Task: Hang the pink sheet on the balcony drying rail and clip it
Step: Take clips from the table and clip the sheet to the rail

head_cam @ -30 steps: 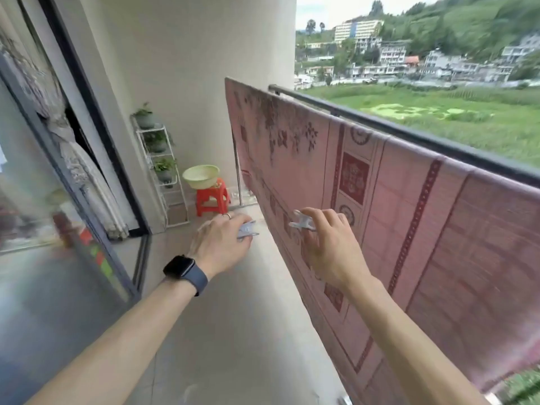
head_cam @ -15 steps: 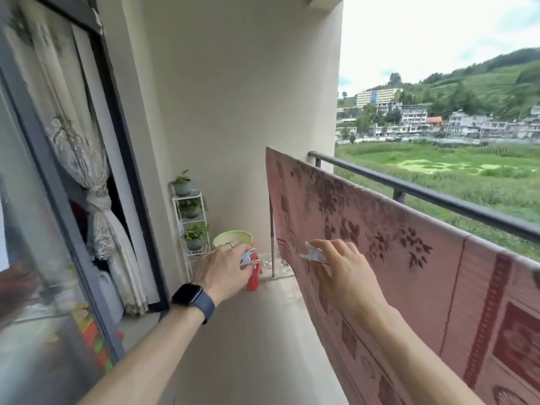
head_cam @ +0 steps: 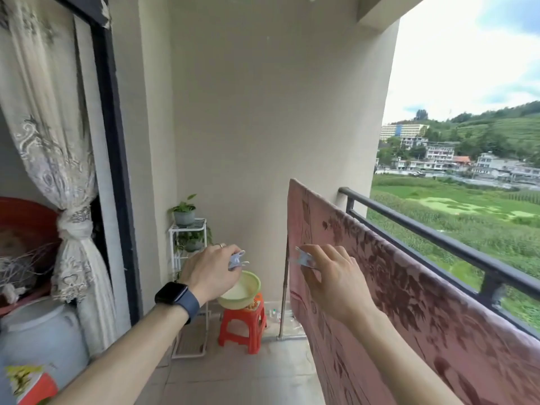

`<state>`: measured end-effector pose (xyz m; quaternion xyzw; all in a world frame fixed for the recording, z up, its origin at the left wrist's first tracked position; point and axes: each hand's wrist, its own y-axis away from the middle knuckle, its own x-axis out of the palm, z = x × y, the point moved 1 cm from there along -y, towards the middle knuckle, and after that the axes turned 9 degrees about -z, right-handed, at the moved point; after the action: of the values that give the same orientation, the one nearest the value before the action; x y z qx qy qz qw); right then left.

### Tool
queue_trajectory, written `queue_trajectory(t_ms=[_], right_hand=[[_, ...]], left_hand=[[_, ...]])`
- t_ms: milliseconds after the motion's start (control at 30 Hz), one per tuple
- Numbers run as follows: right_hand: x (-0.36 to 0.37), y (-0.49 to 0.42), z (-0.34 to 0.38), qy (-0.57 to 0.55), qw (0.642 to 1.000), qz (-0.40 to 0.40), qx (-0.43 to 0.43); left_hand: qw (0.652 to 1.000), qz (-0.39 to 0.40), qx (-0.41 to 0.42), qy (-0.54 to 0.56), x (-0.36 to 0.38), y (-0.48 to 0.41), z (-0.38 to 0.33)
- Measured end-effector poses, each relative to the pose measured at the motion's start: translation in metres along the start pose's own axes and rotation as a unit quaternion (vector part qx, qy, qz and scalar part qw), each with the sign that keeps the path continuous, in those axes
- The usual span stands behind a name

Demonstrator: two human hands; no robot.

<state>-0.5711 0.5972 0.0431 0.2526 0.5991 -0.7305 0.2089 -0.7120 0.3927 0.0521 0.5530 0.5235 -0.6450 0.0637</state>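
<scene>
Left hand (head_cam: 213,270): fingers curled, pinching a pale blue clip (head_cam: 237,260) at thumb and fingertips; the clip's prongs point right. Ring (head_cam: 221,245) on one finger, dark watch (head_cam: 175,296) on the wrist. The hand is held clear of the sheet, over the basin.

Right hand (head_cam: 333,276): fingers curled round a second clip (head_cam: 304,258), which juts left past the knuckles. The hand is in front of the cloth near its far end; whether it touches the cloth cannot be told.

Pink sheet (head_cam: 409,287): patterned, draped along the right side of the balcony and hanging down toward the floor. No clip on its top edge. The drying rail is hidden under the fold; only a thin metal post (head_cam: 284,290) shows at the far end.

Black balcony railing (head_cam: 438,238): just behind the sheet.

Far wall: green basin (head_cam: 242,290) on a red stool (head_cam: 245,323); beside it a white wire rack (head_cam: 188,226) carrying potted plants (head_cam: 184,213).

Left side: dark door frame (head_cam: 114,141), tied lace curtain (head_cam: 58,141), pale round container (head_cam: 38,340) at the bottom.
</scene>
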Motion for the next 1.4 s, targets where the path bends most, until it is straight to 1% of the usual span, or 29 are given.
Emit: queue_trajectory(t_ms=[133,267,367,500,767,900,1000,1100,1200,1267,1333,1400], right_hand=[[0.081,-0.074,-0.024,0.000,1.000,-0.001,-0.016],[0.173,-0.140,-0.045,0.004,1.000,-0.007,-0.014],[0.240,-0.190,-0.061,0.009,1.000,-0.001,-0.010],[0.310,-0.254,-0.086,0.017,1.000,0.002,0.022],[0.431,-0.347,-0.155,0.065,0.996,0.017,0.051],[0.493,-0.390,-0.198,0.070,0.995,0.014,0.064],[0.537,-0.428,-0.232,0.077,0.994,0.015,0.069],[0.575,-0.465,-0.261,0.081,0.993,0.024,0.087],[0.603,-0.495,-0.284,0.073,0.991,0.032,0.105],[0.619,-0.510,-0.298,0.064,0.991,0.023,0.115],[0.632,-0.523,-0.313,0.049,0.989,0.014,0.141],[0.642,-0.537,-0.323,0.044,0.988,0.000,0.151]], left_hand=[[1.000,-0.014,-0.013,-0.004,0.054,-0.081,0.041],[1.000,-0.019,-0.009,0.001,0.116,-0.162,0.090],[1.000,-0.016,0.008,0.009,0.164,-0.226,0.125],[0.999,-0.014,0.038,0.021,0.221,-0.318,0.161],[0.994,0.014,0.058,0.087,0.351,-0.474,0.206],[0.993,0.026,0.053,0.106,0.425,-0.542,0.220],[0.990,0.053,0.047,0.122,0.477,-0.593,0.227],[0.984,0.067,0.040,0.162,0.522,-0.641,0.230],[0.968,0.104,0.017,0.229,0.564,-0.684,0.228],[0.947,0.141,-0.006,0.289,0.596,-0.708,0.225],[0.911,0.182,-0.049,0.367,0.631,-0.729,0.218],[0.860,0.213,-0.112,0.451,0.667,-0.750,0.208]])
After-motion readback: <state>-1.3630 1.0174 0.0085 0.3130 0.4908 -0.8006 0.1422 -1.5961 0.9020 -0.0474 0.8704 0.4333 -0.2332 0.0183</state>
